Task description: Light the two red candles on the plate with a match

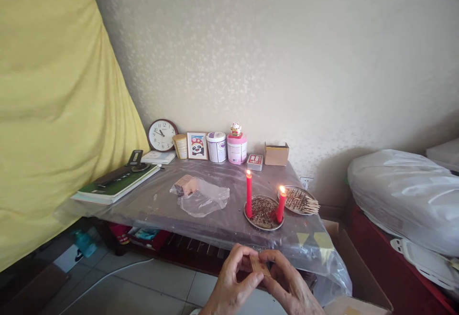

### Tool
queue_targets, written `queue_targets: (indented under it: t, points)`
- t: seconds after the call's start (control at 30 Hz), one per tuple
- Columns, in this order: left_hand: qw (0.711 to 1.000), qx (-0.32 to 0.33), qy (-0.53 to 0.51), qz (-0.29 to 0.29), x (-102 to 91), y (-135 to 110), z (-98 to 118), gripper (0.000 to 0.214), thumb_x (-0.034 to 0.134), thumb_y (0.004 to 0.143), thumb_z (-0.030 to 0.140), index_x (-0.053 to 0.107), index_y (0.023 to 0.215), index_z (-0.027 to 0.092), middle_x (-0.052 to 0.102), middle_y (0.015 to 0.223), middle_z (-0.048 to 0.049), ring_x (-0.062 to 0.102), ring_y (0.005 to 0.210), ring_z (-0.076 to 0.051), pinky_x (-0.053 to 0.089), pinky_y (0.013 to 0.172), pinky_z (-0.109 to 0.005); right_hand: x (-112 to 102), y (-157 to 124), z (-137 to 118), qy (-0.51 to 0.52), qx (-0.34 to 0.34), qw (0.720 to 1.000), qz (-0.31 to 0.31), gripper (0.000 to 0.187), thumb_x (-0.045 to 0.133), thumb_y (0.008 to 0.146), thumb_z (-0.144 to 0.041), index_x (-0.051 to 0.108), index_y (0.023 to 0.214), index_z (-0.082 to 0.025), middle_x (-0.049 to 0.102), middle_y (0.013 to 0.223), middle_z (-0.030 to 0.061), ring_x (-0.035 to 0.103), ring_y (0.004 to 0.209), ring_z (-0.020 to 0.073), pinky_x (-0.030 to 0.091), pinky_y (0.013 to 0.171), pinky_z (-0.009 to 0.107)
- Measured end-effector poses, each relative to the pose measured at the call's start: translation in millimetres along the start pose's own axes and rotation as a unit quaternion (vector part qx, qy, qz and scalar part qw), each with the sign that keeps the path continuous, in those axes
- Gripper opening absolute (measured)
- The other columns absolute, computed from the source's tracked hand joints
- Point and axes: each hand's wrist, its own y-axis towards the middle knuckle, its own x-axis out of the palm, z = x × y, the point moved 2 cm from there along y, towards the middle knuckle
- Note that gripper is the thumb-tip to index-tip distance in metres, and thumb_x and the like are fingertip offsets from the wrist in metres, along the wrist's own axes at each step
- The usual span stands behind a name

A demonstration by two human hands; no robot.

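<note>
A small flat tan box-like piece [261,266] with a reddish mark is held in front of the table's near edge. My left hand [233,276] pinches its left end between thumb and fingers. My right hand [287,276] grips its right end the same way. Beyond my hands, two lit red candles, a taller one [249,195] and a shorter one [281,206], stand upright on a round metal plate [264,227] with a dark speckled surface. Behind it, another round plate [294,199] bears several thin pale sticks [311,205] at its right edge.
Clear plastic covers the table [150,205]. On it lie a crumpled plastic wrapper [206,199] around a tan block [187,184] and a green book [118,183]. A clock [163,135], tins [216,147], a picture frame [197,146] and a cardboard box [276,155] line the wall.
</note>
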Motion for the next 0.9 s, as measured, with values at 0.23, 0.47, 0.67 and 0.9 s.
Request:
queue_targets:
  t: [0.23, 0.47, 0.67, 0.9]
  points:
    - [1.000, 0.001, -0.011, 0.005, 1.4, 0.8, -0.4, 0.023, 0.062, 0.075, 0.029, 0.057, 0.096, 0.021, 0.057, 0.088, -0.0012, 0.060, 0.081, -0.018, 0.049, 0.071, -0.028, 2.0, -1.2, 7.4, 0.012, -0.014, 1.000, 0.008, 0.025, 0.051, 0.089, -0.046, 0.055, 0.105, -0.028, 0.057, 0.082, -0.0029, 0.051, 0.072, 0.0123, 0.041, 0.065, 0.021]
    - [1.000, 0.006, -0.023, 0.006, 2.1, 1.7, -7.0, 0.025, 0.064, 0.074, 0.031, 0.057, 0.097, 0.021, 0.057, 0.087, -0.0013, 0.061, 0.079, -0.018, 0.050, 0.069, -0.029, 0.8, -1.2, 3.6, -0.001, -0.020, 1.000, 0.016, 0.026, 0.052, 0.088, -0.046, 0.056, 0.104, -0.026, 0.059, 0.084, -0.0017, 0.054, 0.072, 0.0130, 0.044, 0.066, 0.022]
    - [1.000, 0.009, -0.014, 0.008, 1.4, 1.9, -8.2, 0.025, 0.063, 0.074, 0.031, 0.057, 0.097, 0.021, 0.056, 0.087, -0.0012, 0.061, 0.078, -0.018, 0.049, 0.069, -0.029, -1.2, -1.9, -6.2, 0.027, -0.005, 1.000, 0.010, 0.027, 0.051, 0.086, -0.049, 0.057, 0.098, -0.025, 0.061, 0.090, 0.0004, 0.057, 0.079, 0.0157, 0.048, 0.073, 0.024]
    - [1.000, 0.009, -0.022, 0.005, 2.2, 2.4, -9.3, 0.025, 0.064, 0.074, 0.033, 0.058, 0.096, 0.022, 0.056, 0.087, -0.0012, 0.061, 0.078, -0.017, 0.048, 0.069, -0.028, -3.7, -2.3, -13.4, 0.014, 0.004, 1.000, -0.003, 0.026, 0.049, 0.088, -0.049, 0.056, 0.099, -0.027, 0.060, 0.092, -0.0002, 0.055, 0.077, 0.0147, 0.047, 0.072, 0.023]
